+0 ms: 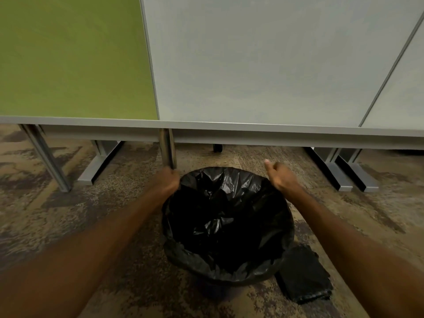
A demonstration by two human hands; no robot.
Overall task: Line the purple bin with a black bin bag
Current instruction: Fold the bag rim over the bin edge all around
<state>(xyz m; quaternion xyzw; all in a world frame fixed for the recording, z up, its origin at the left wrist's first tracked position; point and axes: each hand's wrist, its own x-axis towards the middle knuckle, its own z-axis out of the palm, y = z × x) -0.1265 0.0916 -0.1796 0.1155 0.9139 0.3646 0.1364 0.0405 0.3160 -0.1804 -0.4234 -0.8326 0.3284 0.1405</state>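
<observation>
A mottled brown and tan carpet carries everything in view. The bin lined with a black bin bag stands on it near the centre, with a folded stack of black bags lying flat just beside it at four o'clock. At twelve o'clock a chrome desk leg stands behind the bin, with grey partition feet at two o'clock and at ten.
</observation>
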